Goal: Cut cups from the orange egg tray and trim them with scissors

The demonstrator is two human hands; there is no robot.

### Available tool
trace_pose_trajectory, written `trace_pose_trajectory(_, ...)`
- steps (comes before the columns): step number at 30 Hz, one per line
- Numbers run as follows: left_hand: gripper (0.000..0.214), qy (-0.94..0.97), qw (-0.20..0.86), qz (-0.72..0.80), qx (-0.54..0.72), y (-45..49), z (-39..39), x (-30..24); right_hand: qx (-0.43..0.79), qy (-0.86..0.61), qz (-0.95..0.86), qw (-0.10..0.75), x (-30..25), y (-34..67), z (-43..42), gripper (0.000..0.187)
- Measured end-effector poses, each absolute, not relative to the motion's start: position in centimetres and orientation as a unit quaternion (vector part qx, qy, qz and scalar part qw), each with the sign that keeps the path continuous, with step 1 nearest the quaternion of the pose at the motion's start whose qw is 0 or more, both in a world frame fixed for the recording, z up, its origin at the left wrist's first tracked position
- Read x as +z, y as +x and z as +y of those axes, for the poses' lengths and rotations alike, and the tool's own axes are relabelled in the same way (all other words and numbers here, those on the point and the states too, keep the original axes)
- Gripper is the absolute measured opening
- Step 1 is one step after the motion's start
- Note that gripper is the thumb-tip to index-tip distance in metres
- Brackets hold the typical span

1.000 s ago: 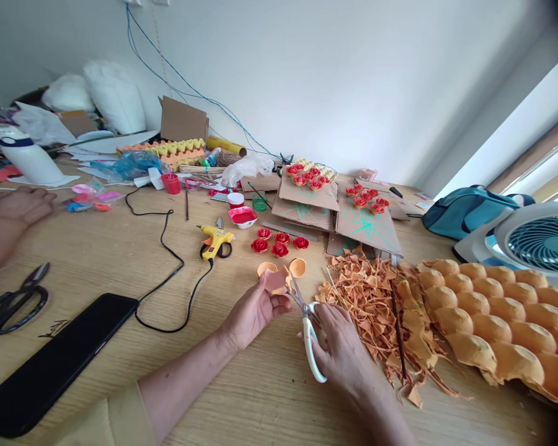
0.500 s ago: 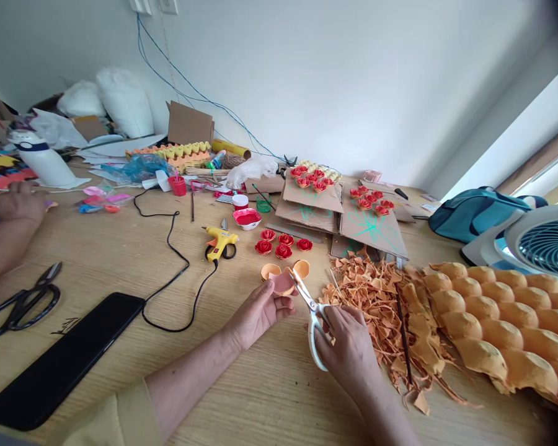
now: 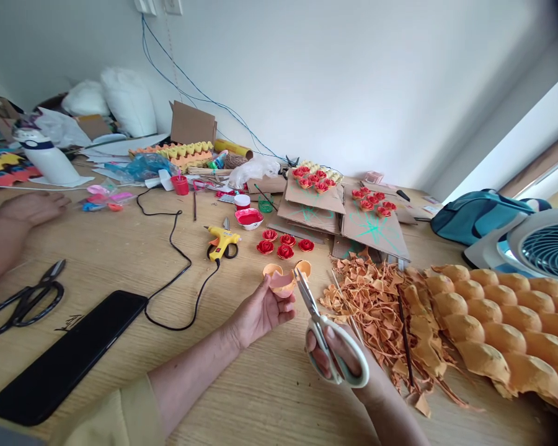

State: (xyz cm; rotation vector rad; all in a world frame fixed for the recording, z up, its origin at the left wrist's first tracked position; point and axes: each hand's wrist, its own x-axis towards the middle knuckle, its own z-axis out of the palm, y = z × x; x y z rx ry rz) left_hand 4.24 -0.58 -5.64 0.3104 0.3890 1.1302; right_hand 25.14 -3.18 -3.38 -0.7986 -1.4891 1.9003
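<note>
Left grip (image 3: 263,316) pinches an orange cup piece (image 3: 283,286) straight ahead at my 12 o'clock, thumb at the cup's 9 o'clock edge, fingers curled underneath; my right grip (image 3: 348,350) is wrapped around the white-handled scissors (image 3: 317,317), whose blades lie just off its 3 o'clock side. I can't tell whether they touch it. By its look, the cup is thin, dry and nearly weightless, springy, hardly slippery, and likely to tear at the rim, so I'd hold it softly, low on the wall. One loose cup (image 3: 272,269) sits at its 11 o'clock on the desk (image 3: 260,396), a second cup (image 3: 305,266) near 2, scraps (image 3: 367,303) around 3.
</note>
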Motion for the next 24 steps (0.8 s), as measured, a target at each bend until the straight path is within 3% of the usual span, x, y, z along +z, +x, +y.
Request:
trace_pose_trajectory(6, 0.057, 0.113, 0.839, 0.172, 0.504, 4.0, -0.7, -5.2, 0.742, -0.241, -0.474, 0.407, -2.5, 25.1, -3.2, 0.051)
trace_pose_trajectory(11, 0.058, 0.127, 0.845, 0.160, 0.495, 3.9, -0.8, -5.1, 0.776, -0.224, -0.383, 0.448, -1.7, 25.2, -2.6, 0.058)
trace_pose_trajectory(16, 0.051, 0.147, 0.840, 0.166, 0.495, 4.0, -0.8, -5.2, 0.712, -0.273, -0.416, 0.497, -2.4, 24.8, -2.7, 0.048)
trace_pose_trajectory(24, 0.041, 0.279, 0.779, 0.206, 0.522, 4.7, -1.6, -5.6, 0.613, -0.379, -0.522, 0.455, -3.6, 24.5, -3.0, 0.043)
